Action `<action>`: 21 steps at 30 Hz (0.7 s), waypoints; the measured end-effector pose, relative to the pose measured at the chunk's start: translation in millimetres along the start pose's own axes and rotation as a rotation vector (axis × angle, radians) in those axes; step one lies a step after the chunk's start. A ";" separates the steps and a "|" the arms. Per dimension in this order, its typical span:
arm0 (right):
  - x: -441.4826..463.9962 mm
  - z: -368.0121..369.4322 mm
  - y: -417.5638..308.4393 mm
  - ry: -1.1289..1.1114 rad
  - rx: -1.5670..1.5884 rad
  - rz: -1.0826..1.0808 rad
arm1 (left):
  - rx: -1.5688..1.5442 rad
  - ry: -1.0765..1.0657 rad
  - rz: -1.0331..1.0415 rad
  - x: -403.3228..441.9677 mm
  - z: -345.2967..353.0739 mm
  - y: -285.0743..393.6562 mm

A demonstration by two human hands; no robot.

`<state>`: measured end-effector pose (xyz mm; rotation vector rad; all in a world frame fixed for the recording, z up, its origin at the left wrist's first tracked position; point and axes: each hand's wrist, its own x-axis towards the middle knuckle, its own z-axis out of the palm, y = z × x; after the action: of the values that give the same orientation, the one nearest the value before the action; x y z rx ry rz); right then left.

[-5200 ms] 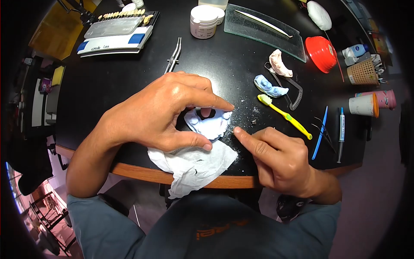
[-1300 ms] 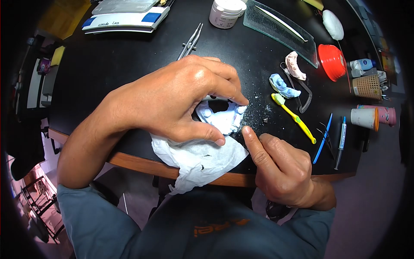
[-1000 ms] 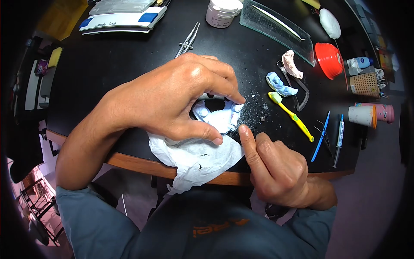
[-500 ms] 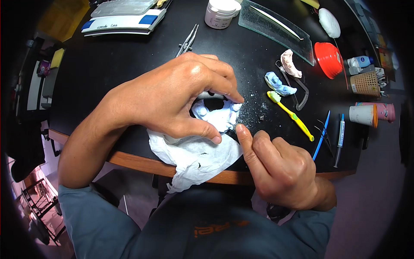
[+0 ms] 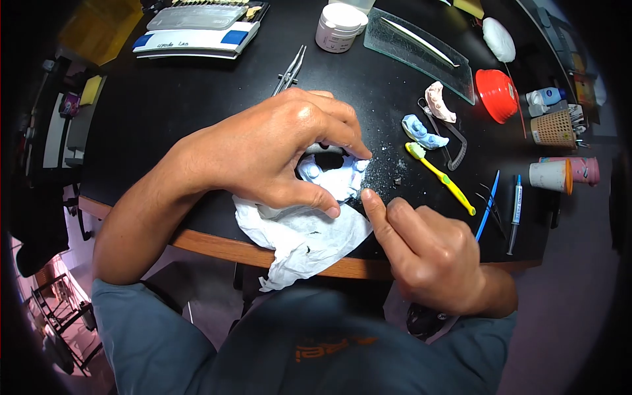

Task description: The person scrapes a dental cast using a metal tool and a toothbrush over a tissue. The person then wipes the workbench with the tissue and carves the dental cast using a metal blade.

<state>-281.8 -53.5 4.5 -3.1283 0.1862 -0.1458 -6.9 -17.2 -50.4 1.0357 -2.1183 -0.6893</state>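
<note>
My left hand (image 5: 270, 151) is wrapped round a pale blue dental cast (image 5: 339, 181), its thumb and index finger along the near and far sides. A crumpled white cloth (image 5: 303, 240) lies under the cast and over the table edge. Close to the cast's right side is my right hand (image 5: 428, 247), its index finger extended and the other fingers curled in. Whatever it pinches is too small to make out. White and dark debris is scattered to the right of the cast, with a small dark crumb (image 5: 397, 181) among it.
Right of the hands are a yellow toothbrush (image 5: 444, 181), a blue cast piece (image 5: 424, 133), a pinkish cast (image 5: 439, 103), a blue tool (image 5: 488, 204) and a syringe (image 5: 517, 214). Farther back stand a red bowl (image 5: 496, 96), glass slab (image 5: 418, 56), lidded jar (image 5: 339, 27) and metal tweezers (image 5: 289, 71).
The view has shifted slightly. My left hand keeps its hold on the cast, and my right hand stays beside it, with only small movements of the fingers.
</note>
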 end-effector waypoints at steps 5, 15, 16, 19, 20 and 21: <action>3.8 -3.8 6.5 0.001 0.101 0.007 | 0.025 -0.015 -0.001 0.8 -1.9 2.4; -18.3 42.6 17.2 0.377 0.458 0.072 | -0.002 -0.015 0.004 -0.6 -0.4 1.6; -18.7 42.3 17.4 0.379 0.433 0.070 | -0.007 -0.015 0.001 -0.7 -0.7 1.6; -17.5 43.9 18.5 0.396 0.409 0.040 | -0.019 -0.010 0.002 -0.3 -0.8 2.3; -17.5 43.0 18.0 0.375 0.393 0.043 | -0.018 -0.010 0.000 -0.5 -0.5 1.9; -17.2 41.1 16.9 0.354 0.377 0.046 | -0.017 -0.011 -0.002 -1.0 -0.4 1.4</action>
<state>-297.1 -68.3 -38.2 -2.6975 0.2035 -0.6514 -6.8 -15.7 -49.5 1.0270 -2.1178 -0.7141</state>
